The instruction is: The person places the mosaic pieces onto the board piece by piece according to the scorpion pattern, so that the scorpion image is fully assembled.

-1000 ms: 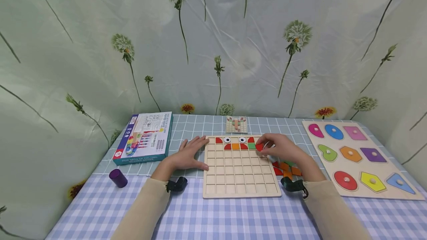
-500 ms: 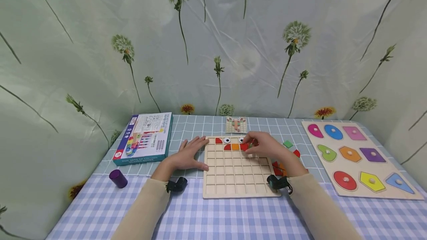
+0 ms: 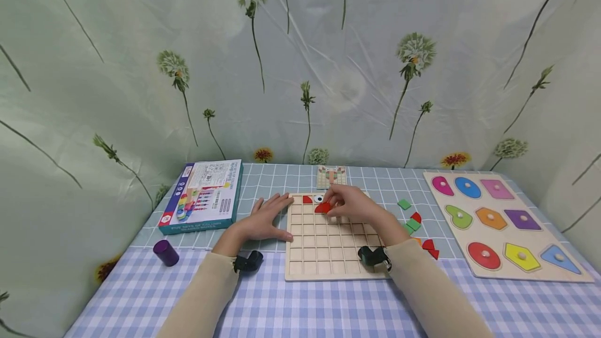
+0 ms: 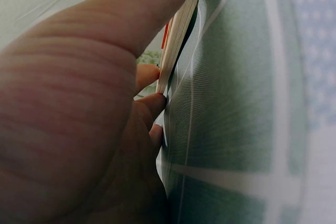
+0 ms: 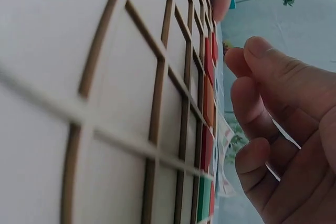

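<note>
A pale wooden grid board [image 3: 324, 254] lies on the tablecloth with coloured tiles in its far rows. My left hand [image 3: 263, 223] rests at its left edge, fingers spread, thumb and fingertips against the rim. Above the second row my right hand [image 3: 352, 206] pinches a small red tile [image 3: 327, 206] between thumb and forefinger; fingers hide much of that tile, and its shape is unclear. Beside it sits a red quarter-circle tile [image 3: 319, 208]. A round-eye tile [image 3: 319, 198] shows to its upper side. In the right wrist view, orange [image 5: 209, 100] and green tiles [image 5: 203, 198] fill cells below the hand.
Loose tiles, among them a green square [image 3: 404, 204] and a red one [image 3: 428, 244], lie right of the board. A picture card [image 3: 324, 176] is behind it. A shape puzzle [image 3: 469, 244] stands right; a box [image 3: 199, 223] and a purple cylinder [image 3: 166, 252] are left.
My right hand has moved left across the board with the red tile, from the row's right end to above its left tiles. The loose tiles are now uncovered. My left hand has stayed put.
</note>
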{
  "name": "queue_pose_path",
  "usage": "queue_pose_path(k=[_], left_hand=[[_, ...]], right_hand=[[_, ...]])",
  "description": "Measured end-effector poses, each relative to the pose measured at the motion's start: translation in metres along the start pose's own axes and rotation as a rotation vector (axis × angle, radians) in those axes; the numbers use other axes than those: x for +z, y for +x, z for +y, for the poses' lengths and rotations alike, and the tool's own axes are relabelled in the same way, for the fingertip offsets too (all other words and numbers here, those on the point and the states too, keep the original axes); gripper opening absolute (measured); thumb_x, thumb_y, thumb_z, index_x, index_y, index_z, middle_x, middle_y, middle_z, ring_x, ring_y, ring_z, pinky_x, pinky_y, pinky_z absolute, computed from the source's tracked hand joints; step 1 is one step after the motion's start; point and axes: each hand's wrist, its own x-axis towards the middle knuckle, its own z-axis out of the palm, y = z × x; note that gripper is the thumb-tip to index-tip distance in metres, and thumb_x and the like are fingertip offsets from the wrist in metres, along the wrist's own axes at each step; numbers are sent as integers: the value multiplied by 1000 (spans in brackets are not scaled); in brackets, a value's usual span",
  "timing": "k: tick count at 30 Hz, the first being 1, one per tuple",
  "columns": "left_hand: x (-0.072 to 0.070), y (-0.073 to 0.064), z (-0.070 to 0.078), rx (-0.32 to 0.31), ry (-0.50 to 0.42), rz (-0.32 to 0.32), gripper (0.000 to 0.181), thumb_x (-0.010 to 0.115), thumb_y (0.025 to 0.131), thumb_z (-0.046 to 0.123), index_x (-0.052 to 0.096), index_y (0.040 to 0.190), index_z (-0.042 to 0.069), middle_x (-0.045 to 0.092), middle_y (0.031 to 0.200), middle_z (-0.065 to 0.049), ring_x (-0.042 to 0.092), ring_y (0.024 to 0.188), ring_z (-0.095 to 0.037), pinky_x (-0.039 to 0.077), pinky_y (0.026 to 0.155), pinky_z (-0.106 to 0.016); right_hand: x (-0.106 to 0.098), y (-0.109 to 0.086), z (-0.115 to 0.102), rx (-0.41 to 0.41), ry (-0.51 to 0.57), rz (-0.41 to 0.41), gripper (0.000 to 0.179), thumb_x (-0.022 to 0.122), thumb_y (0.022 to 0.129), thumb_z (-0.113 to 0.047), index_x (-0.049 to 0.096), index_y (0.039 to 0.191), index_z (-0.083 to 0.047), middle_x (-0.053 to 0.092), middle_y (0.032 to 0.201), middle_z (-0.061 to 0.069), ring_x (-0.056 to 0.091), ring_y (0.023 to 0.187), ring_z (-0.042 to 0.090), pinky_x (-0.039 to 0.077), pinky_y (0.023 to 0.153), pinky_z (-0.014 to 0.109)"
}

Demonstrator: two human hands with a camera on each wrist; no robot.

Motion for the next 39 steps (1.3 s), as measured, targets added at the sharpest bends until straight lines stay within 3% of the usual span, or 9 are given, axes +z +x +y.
queue_pose_path(k=[7, 15, 23, 39], left_hand=[[0, 0, 0, -2, -2, -2, 101, 80, 78, 53, 29, 159, 18, 17, 169, -5, 5, 158, -32, -4, 123, -64], [1, 0, 0, -4, -1, -6, 102, 79, 78, 55, 28, 159, 20, 17, 169, -4, 4, 158, -31, -5, 123, -64], [0, 0, -1, -5, -1, -7, 102, 80, 78, 55, 28, 159, 20, 17, 169, -3, 4, 158, -31, -5, 123, -64], [0, -1, -1, -5, -5, -8, 102, 80, 78, 55, 29, 159, 20, 17, 169, -3, 4, 158, -30, -6, 123, -63]], right_hand=[[12, 14, -3, 27, -4, -16, 26, 79, 84, -8, 64, 105, -10, 71, 94, 3, 63, 84, 11, 54, 79, 28], [24, 24, -11, 47, -35, -4, 17, 79, 86, -12, 72, 102, -11, 62, 84, 0, 53, 72, 13, 47, 69, 27], [34, 32, -13, 58, -43, 20, 17, 75, 88, -10, 73, 105, -11, 64, 83, -1, 55, 77, 12, 48, 73, 26], [46, 44, -27, 158, -179, 38, 17, 79, 85, -19, 71, 100, -16, 56, 71, -3, 50, 65, 12, 38, 61, 26]])
